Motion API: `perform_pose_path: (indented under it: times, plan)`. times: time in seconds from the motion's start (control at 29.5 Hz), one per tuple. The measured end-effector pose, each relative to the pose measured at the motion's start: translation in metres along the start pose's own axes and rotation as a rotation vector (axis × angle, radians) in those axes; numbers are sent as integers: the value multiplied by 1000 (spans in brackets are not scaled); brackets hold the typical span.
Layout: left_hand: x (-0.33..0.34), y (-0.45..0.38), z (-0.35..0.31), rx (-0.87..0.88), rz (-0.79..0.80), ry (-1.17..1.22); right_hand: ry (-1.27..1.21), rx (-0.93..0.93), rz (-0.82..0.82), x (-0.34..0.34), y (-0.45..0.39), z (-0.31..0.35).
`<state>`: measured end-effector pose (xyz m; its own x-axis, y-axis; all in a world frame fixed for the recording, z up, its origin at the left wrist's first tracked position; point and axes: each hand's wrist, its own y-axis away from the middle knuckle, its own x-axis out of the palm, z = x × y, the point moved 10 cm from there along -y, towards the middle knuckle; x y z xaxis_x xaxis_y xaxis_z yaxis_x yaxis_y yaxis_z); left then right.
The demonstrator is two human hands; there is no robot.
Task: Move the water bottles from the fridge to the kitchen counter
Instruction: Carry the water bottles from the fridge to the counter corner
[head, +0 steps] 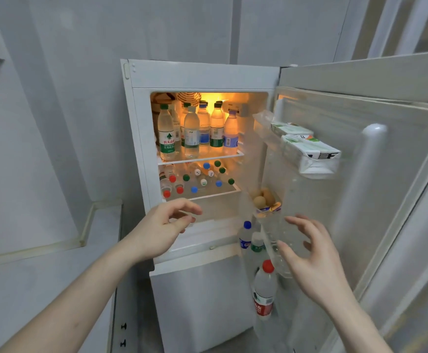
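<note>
Two hands (162,225) (314,261), fingers loosely spread.

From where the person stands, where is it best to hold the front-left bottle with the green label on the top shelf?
Probably the green-label bottle is best taken around its body just above the label, from the open front. It stands upright at the shelf's front-left corner, bottles close behind and right. The left hand is nearer.

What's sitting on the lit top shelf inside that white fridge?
Upright clear plastic water bottles with green and blue caps stand on the top glass shelf. The front row hides most of those behind.
</note>
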<state>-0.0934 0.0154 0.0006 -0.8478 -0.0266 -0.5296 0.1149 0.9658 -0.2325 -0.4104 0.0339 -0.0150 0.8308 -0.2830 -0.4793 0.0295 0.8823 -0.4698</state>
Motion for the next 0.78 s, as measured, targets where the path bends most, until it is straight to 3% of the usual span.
perform_pose_path:
  times: [0.27, 0.51, 0.78]
  plan:
    - [-1, -24, -6, 22, 18, -68, 68, 34, -33, -7, -27, -24]
    - [-4, -40, 13, 5, 23, -116, 178, 177, 218, 42, -36, -66]
    - [-26, -88, 35, -13, -20, -143, 43, -43, 76, 60, -104, -9]
